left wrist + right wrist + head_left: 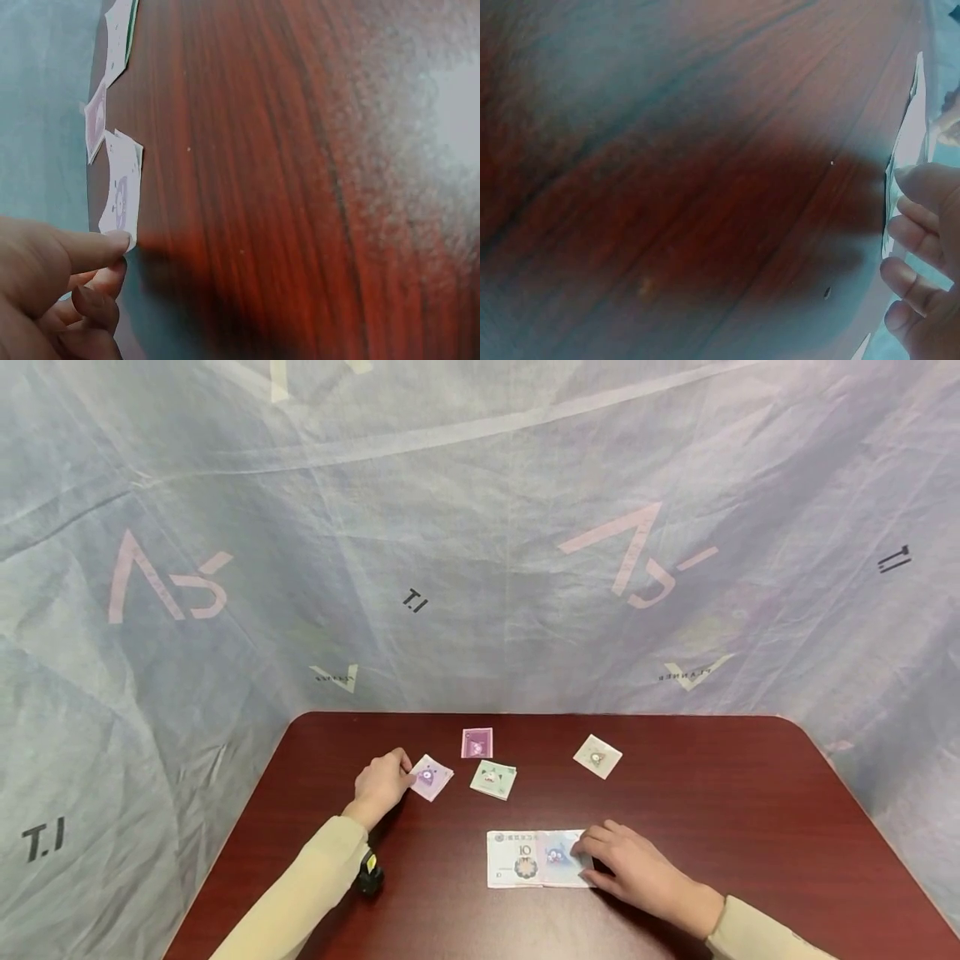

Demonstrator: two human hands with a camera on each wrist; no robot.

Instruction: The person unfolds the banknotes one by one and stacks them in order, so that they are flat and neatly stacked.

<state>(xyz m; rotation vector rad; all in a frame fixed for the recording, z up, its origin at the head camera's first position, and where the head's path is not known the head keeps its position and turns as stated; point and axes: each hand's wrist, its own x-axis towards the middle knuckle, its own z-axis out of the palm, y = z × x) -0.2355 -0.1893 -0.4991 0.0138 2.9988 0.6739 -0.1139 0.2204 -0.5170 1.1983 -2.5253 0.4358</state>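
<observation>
Near the table's left side, my left hand (pixel 382 787) pinches the left corner of a small stack of purple play banknotes (pixel 432 778). In the left wrist view the thumb lies over the corner of those purple notes (pixel 120 191), with the other fingers curled below. My right hand (pixel 637 868) rests on the right end of a long pale play banknote (pixel 513 868) marked 10, which has a blue cartoon figure. Its fingers are loosely bent and spread, and they cover that end. In the right wrist view the paper (pixel 911 135) shows edge-on beside the thumb.
Behind the long note lie a green note stack (pixel 493 780), a magenta note (pixel 477 743) and a beige note (pixel 597 757). The dark red wooden table (pixel 712 793) meets a grey printed cloth (pixel 480 635) at its back and sides.
</observation>
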